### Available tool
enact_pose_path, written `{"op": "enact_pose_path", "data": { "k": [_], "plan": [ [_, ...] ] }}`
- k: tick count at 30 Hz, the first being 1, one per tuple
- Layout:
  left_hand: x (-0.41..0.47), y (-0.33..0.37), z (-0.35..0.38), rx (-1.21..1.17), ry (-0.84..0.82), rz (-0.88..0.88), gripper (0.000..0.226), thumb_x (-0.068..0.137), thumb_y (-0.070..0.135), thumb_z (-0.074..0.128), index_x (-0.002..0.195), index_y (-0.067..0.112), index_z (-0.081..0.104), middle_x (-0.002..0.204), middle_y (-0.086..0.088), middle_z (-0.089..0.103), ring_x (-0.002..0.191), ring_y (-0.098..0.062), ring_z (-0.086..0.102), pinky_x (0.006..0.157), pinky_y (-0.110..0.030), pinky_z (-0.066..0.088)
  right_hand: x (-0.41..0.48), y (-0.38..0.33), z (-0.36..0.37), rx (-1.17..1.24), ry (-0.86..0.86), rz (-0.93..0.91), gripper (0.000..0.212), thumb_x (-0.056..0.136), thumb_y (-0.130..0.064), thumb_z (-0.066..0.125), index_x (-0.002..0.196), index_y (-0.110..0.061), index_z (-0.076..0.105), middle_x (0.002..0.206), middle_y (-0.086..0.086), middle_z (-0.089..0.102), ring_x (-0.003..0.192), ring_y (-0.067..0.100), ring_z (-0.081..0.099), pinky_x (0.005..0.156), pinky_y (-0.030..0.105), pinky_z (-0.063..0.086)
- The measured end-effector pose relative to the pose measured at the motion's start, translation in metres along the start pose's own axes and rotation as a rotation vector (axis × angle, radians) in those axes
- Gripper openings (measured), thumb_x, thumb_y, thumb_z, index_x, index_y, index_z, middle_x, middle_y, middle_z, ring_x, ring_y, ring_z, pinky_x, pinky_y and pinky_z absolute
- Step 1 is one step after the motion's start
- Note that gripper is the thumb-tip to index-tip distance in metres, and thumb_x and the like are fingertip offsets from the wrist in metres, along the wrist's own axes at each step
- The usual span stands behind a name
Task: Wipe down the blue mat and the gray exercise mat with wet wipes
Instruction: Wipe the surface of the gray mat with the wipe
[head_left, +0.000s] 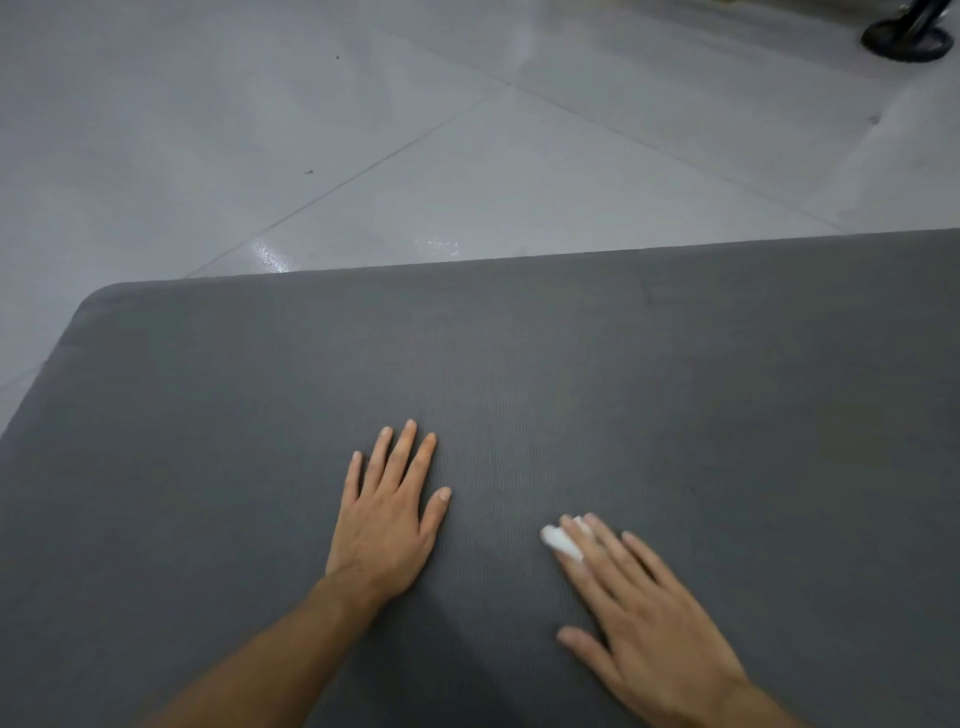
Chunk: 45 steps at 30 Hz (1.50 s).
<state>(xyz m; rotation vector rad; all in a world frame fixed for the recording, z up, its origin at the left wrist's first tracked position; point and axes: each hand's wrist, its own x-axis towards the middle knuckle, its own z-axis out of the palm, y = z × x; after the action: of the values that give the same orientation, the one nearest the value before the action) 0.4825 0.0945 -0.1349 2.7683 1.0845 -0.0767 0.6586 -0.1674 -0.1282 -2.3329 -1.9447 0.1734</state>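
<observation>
The right hand (639, 603) lies flat with its fingers spread, the grip pressing a small bunched white wipe (561, 541) under the fingertips against the gray mat (519, 364). It is a press rather than a pinch, which suits wiping, since the palm's weight goes through the wipe into the mat. The wipe shows only at the hand's 10 o'clock edge; the rest is hidden under the fingers.

The left hand (387, 525) sits at 9 o'clock from the right, near but apart. It is open and empty, with its fingers splayed flat on the mat, probably to brace the person and keep the mat from sliding.

The mat fills the lower view, its far edge at 12 o'clock meeting the tiled floor (363, 130). A dark round base (906, 41) stands at 1 o'clock. No blue mat is in view.
</observation>
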Motion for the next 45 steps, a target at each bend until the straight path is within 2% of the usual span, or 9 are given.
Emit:
{"op": "enact_pose_path", "data": {
  "k": [7,10,18,22,26,30,35,41,45],
  "plan": [
    [-0.001,0.001,0.001,0.000,0.005,0.003,0.075,0.100,0.067,-0.006,0.166,0.034,0.007,0.173,0.011,-0.007,0.157,-0.010,-0.017,0.129,-0.042,-0.007,0.005,0.090,-0.014,0.018,0.024,0.573,0.075,0.100,-0.062,0.023,0.165,-0.025,0.019,0.172,-0.002,0.022,0.159,0.020,0.018,0.124,0.047,0.023],
    [-0.001,0.001,0.001,0.007,0.017,0.001,0.072,0.102,0.065,-0.001,0.166,0.033,0.010,0.173,0.010,-0.003,0.158,-0.011,-0.014,0.130,-0.045,-0.001,0.004,0.107,-0.020,0.099,-0.003,0.689,0.081,0.099,-0.066,0.017,0.164,-0.019,0.018,0.171,0.005,0.021,0.158,0.027,0.017,0.124,0.051,0.027],
    [-0.001,0.002,0.003,0.016,0.034,-0.006,0.071,0.103,0.064,0.004,0.165,0.032,0.016,0.174,0.009,0.002,0.159,-0.013,-0.008,0.130,-0.046,0.003,0.020,0.007,-0.007,0.071,-0.085,0.186,0.079,0.101,-0.067,0.031,0.167,-0.026,0.014,0.173,-0.008,0.015,0.161,0.023,0.009,0.123,0.047,0.019],
    [-0.001,0.003,0.002,0.021,0.019,-0.014,0.069,0.103,0.063,0.006,0.165,0.033,0.013,0.173,0.010,-0.001,0.159,-0.012,-0.011,0.130,-0.046,0.002,0.021,0.008,-0.008,0.017,-0.096,0.030,0.076,0.104,-0.067,0.028,0.166,-0.025,0.016,0.173,-0.008,0.013,0.160,0.021,0.011,0.122,0.046,0.020],
    [-0.001,0.001,0.003,0.018,0.020,-0.008,0.068,0.104,0.062,0.009,0.166,0.032,0.012,0.174,0.010,-0.002,0.159,-0.011,-0.012,0.130,-0.046,0.003,0.035,0.059,-0.015,0.050,-0.063,0.244,0.077,0.102,-0.066,0.022,0.167,-0.029,0.004,0.173,-0.008,0.012,0.160,0.011,0.003,0.127,0.041,0.015],
    [0.000,0.001,0.003,0.009,0.022,-0.008,0.067,0.105,0.061,0.014,0.165,0.032,0.016,0.174,0.010,0.001,0.159,-0.013,-0.009,0.130,-0.048,0.005,0.053,0.120,-0.020,0.064,-0.012,0.552,0.082,0.099,-0.069,0.015,0.166,-0.023,0.008,0.173,0.000,0.012,0.160,0.020,0.008,0.127,0.045,0.017],
    [-0.001,-0.001,0.003,0.026,0.013,-0.007,0.067,0.105,0.062,0.013,0.166,0.033,0.011,0.174,0.011,-0.003,0.159,-0.012,-0.011,0.129,-0.048,0.005,0.078,0.125,-0.021,0.140,0.002,0.641,0.090,0.096,-0.073,0.013,0.166,-0.017,0.008,0.174,0.005,0.008,0.160,0.027,0.005,0.129,0.048,0.015],
    [0.000,-0.002,0.005,0.037,0.010,-0.003,0.066,0.105,0.061,0.016,0.166,0.034,0.010,0.174,0.011,-0.005,0.159,-0.013,-0.011,0.129,-0.050,0.005,0.101,0.057,-0.017,0.136,-0.068,0.291,0.085,0.100,-0.069,0.023,0.166,-0.023,-0.001,0.174,0.000,0.005,0.161,0.019,-0.006,0.130,0.040,0.009],
    [0.002,-0.001,0.004,0.025,0.010,-0.002,0.069,0.103,0.064,0.010,0.165,0.034,0.013,0.174,0.010,0.002,0.160,-0.013,-0.007,0.129,-0.051,0.008,0.095,0.027,-0.017,0.031,-0.174,-0.021,0.079,0.105,-0.067,0.015,0.166,-0.023,-0.007,0.174,-0.004,-0.007,0.159,0.014,-0.015,0.129,0.040,0.004]
  ]
}}
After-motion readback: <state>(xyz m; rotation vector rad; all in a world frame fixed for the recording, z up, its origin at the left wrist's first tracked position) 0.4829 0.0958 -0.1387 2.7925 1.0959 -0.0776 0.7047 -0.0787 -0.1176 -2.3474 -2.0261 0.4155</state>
